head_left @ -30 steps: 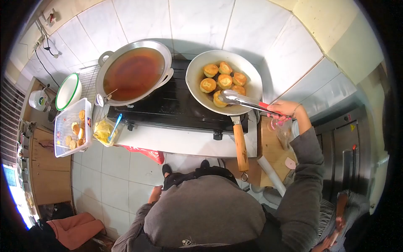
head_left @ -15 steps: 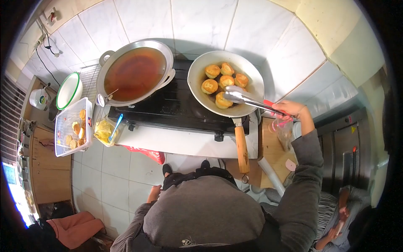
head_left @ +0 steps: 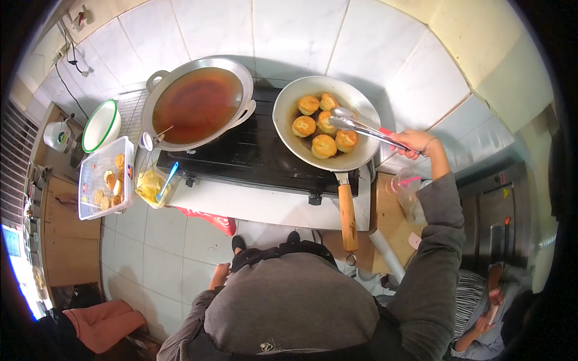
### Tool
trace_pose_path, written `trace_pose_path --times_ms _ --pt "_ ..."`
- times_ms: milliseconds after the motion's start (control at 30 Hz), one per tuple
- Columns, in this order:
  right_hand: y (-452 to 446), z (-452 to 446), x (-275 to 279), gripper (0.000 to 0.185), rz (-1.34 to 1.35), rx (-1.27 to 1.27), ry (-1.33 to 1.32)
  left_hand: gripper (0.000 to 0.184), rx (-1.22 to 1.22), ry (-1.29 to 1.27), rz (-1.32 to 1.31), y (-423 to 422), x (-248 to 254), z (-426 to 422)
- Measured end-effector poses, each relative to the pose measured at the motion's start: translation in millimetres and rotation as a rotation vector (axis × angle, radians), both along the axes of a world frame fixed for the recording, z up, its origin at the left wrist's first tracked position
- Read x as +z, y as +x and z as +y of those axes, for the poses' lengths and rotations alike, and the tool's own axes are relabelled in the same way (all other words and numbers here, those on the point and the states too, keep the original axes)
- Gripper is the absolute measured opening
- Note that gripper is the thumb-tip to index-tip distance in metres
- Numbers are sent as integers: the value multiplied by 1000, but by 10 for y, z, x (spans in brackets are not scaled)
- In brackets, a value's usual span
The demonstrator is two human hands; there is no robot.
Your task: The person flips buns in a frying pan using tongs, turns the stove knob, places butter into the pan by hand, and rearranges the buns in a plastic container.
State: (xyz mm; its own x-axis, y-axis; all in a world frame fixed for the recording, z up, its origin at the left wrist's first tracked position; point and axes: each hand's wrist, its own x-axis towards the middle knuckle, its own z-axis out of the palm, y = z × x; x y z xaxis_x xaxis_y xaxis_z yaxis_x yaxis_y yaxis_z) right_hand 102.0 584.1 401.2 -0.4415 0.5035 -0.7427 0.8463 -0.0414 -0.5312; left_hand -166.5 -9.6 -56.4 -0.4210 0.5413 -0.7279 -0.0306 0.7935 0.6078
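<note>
My right hand [head_left: 412, 144] is closed around the red-handled end of metal tongs [head_left: 367, 130]. The tongs' tips are over the right side of a light frying pan [head_left: 283, 129], among several round, golden-brown fried pieces [head_left: 324, 146]. They cover part of the food, and I cannot tell whether they grip a piece. The pan sits on the right side of a black gas stove [head_left: 259, 144], its wooden handle [head_left: 347, 216] pointing towards me. Down by my waist is my left hand [head_left: 220, 275], away from the stove; its fingers are too small and partly hidden to read.
A wide pan of reddish-brown liquid [head_left: 198, 105] occupies the stove's left side. Beyond it are a green-rimmed bowl [head_left: 100, 126], a plastic box with fried pieces [head_left: 90, 207] and a yellow-filled tub [head_left: 147, 186]. Another person's hands [head_left: 490, 307] show at lower right.
My right hand has moved the tongs' tips up and right, off the front pieces. A browned piece at the pan's right front now shows more fully. My left hand stays by my waist.
</note>
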Motion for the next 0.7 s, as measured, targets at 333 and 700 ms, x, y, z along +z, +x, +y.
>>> trace_pose_path --times_ms 333,700 --pt "-37 19 0 41 -57 40 21 26 -356 211 364 12 -474 -254" --pt "139 -308 140 45 150 -50 176 28 46 -54 26 124 -114 -95"
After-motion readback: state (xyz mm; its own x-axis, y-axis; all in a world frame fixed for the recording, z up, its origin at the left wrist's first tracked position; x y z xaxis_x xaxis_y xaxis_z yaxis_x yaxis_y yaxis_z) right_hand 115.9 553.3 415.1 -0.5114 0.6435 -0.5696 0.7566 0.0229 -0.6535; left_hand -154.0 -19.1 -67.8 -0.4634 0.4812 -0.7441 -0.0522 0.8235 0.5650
